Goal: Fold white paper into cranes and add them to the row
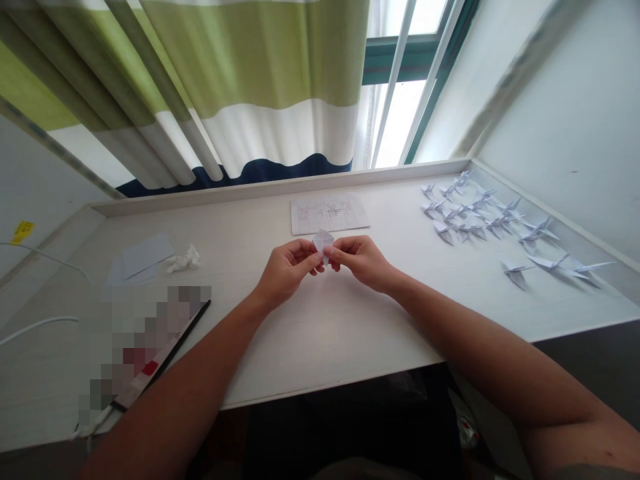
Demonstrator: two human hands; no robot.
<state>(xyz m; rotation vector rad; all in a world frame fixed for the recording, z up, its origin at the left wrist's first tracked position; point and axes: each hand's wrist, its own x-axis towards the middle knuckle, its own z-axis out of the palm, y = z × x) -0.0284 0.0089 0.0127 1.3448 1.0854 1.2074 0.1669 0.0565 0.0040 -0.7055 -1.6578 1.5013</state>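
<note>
Between both hands, above the middle of the white desk (320, 333), is a small piece of folded white paper (324, 239) with a pointed top. My left hand (287, 270) pinches its left side between thumb and fingers. From the right, my right hand (363, 262) grips it the same way, and the two thumbs nearly meet at its lower part. The fingers hide the paper's lower edge in part. Several folded white paper cranes (465, 217) stand grouped at the right of the desk.
A printed sheet (330, 215) lies just beyond my hands. To the left are flat white paper sheets (147, 257), a crumpled white tissue (183, 260) and a partly blurred flat object with a dark edge (170, 347). White cables (40, 323) run at the far left. A raised rim (280, 180) borders the back.
</note>
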